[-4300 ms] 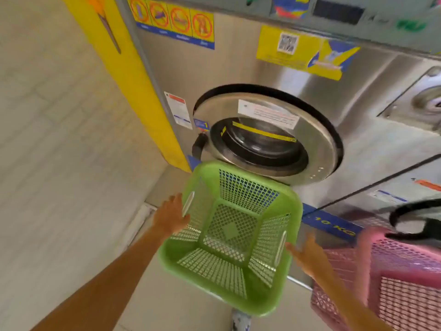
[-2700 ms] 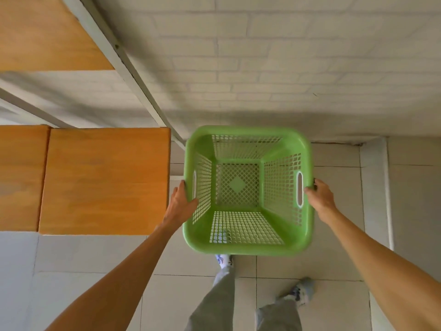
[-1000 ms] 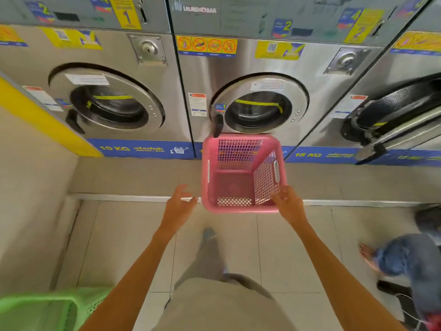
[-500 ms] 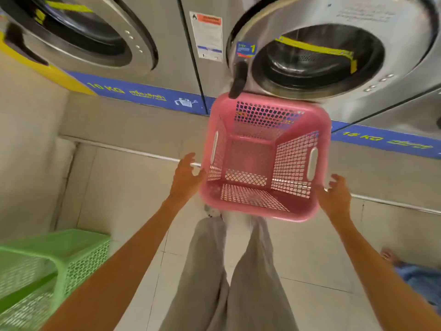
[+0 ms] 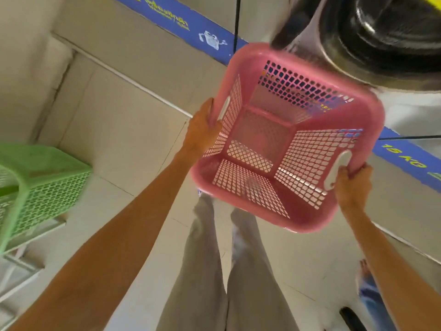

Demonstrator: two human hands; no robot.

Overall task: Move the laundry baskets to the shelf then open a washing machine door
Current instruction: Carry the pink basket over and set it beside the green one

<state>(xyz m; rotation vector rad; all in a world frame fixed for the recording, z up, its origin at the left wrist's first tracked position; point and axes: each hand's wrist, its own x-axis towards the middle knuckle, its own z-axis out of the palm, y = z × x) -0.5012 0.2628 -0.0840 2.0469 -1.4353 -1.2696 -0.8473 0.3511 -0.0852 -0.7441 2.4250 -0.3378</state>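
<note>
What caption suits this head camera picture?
Both hands, left hand and right hand, hold an empty pink plastic laundry basket before a steel washing machine door.

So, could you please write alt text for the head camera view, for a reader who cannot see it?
Seen from above, a person holds an empty pink laundry basket by its two side handles, left hand and right hand, in front of a washing machine door. A green basket sits on a white shelf at the left, above a tiled floor.

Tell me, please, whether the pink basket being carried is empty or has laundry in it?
Empty: the pink basket shows only its bare mesh floor and walls, held between the left hand and right hand.
</note>
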